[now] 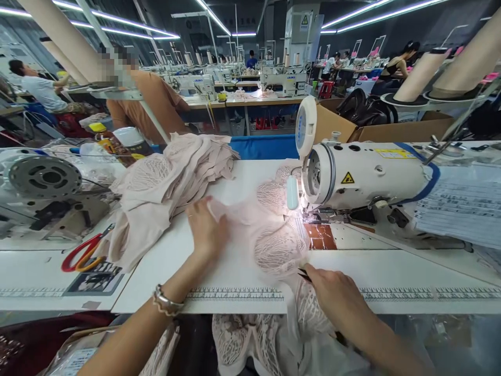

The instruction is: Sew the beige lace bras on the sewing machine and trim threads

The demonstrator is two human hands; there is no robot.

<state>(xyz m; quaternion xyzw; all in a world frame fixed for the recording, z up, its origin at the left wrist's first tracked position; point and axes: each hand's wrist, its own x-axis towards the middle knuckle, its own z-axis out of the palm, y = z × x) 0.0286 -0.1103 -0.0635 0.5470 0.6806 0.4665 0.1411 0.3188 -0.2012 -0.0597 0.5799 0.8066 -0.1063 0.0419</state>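
Note:
A pale pink lace bra piece [276, 248] lies on the white table, its upper cup beside the needle area of the sewing machine [364, 172]. My left hand [205, 230], somewhat blurred, is closed on the sheer fabric at the piece's left side. In my right hand [336, 292] are small dark thread snips [304, 275], mostly covered by the fingers, with the pointed tips at the lower cup's edge. More lace fabric [250, 339] hangs over the table's front edge below. Left of my left hand is a heap of similar lace pieces [156, 177].
Red-and-orange-handled scissors [82, 256] lie at the left, near a second machine [47, 183]. A measuring strip [235, 295] runs along the front edge. Thread cones [420, 75] stand at the upper right. A person in a brown top [152, 104] sits ahead.

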